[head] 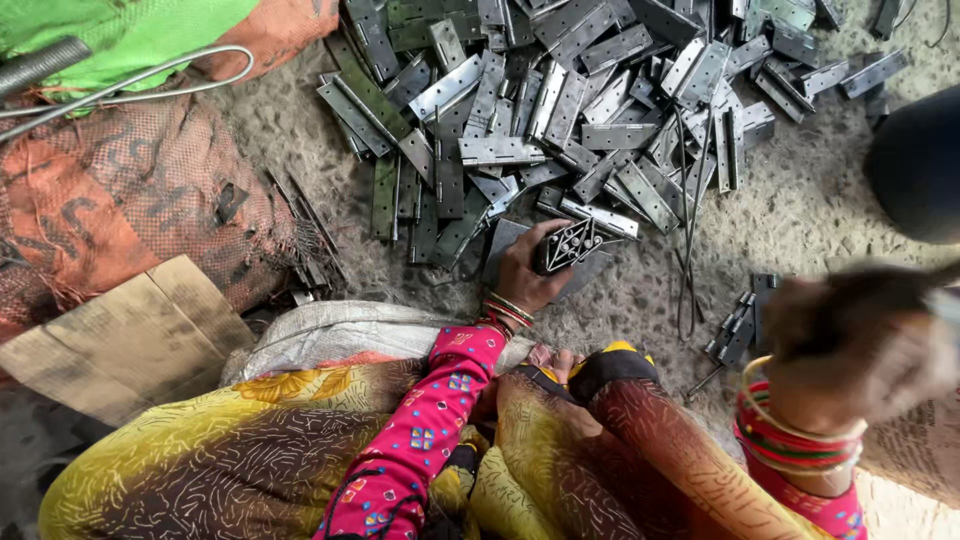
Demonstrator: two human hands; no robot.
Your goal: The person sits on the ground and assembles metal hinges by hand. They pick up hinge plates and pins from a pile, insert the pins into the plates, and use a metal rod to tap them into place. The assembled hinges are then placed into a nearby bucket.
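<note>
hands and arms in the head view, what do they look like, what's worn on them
Both arms wear bright pink sleeves printed with small coloured squares. The left hand has a stack of red and gold bangles at the wrist. The right hand is blurred; its wrist carries red, green and gold bangles. No gloves on either hand.

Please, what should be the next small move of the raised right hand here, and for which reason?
Probably bring the right hand down onto the dark metal piece with diamond-shaped cut-outs. The left hand holds that piece against the flat grey metal plate beside the pile of grey steel hinges, while the right hand is raised and blurred, gripping a dark tool.
</note>
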